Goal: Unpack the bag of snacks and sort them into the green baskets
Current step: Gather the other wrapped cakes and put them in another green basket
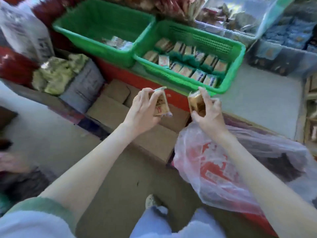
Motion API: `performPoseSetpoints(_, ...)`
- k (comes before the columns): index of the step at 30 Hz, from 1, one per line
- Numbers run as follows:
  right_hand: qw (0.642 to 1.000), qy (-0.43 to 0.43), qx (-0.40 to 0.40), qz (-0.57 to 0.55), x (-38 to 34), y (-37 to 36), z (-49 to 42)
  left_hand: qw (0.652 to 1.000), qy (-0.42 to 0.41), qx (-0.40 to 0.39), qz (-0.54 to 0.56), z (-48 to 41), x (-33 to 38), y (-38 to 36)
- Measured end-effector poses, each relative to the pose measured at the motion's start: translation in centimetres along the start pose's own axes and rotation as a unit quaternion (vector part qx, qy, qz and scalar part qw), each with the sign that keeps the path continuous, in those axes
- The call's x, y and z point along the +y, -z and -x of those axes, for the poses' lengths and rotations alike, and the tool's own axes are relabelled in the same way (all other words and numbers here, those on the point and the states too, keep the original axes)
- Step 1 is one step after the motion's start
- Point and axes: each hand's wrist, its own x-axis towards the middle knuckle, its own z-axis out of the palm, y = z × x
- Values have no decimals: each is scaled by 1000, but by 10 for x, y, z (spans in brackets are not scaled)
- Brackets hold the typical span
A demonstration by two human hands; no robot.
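Both hands are raised in front of the two green baskets. The left hand [144,109] grips a brown snack packet [160,105], and the right hand [210,110] pinches a second brown packet [197,104]. Below the right forearm lies the clear plastic bag [211,169] with red print, its mouth open. The right basket [239,62] holds rows of small packets [187,66]. The left basket [92,42] has only a few wrapped snacks [118,42] in its near corner. Cardboard boxes [109,109] sit below the baskets.
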Motion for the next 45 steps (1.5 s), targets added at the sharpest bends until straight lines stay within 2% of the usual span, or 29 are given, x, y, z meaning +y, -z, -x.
performPoseSetpoints(6,996,86,-12,16,-94,-76,-68,999,13,3,-33,-18,-116,39)
performPoseSetpoints(13,992,123,-20,3,-166,-143,-186,997,55,1,-63,-65,-235,53)
performPoseSetpoints(16,991,126,-14,-39,-198,-168,-241,995,70,6,-72,-92,-289,64)
performPoseSetpoints(18,991,107,-18,-77,-217,-185,-275,993,87,11,-75,-108,-324,68)
performPoseSetpoints(23,990,-5,-33,-134,-254,-239,-359,993,95,24,-62,-140,-400,70)
performPoseSetpoints(28,994,-42,-72,-64,-279,-292,-421,995,82,51,-39,-171,-475,64)
performPoseSetpoints(33,988,-89,-122,26,-289,-332,-437,999,40,37,5,-194,-538,61)
performPoseSetpoints(36,990,-101,-93,24,-296,-335,-448,999,13,-2,36,-212,-564,61)
performPoseSetpoints(40,990,-135,-30,11,-292,-327,-473,993,-23,-93,73,-257,-580,51)
performPoseSetpoints(43,982,-190,-3,13,-279,-320,-492,967,-90,-236,19,-293,-579,24)
performPoseSetpoints(45,976,-219,7,14,-270,-319,-501,924,-133,-353,-57,-309,-574,2)
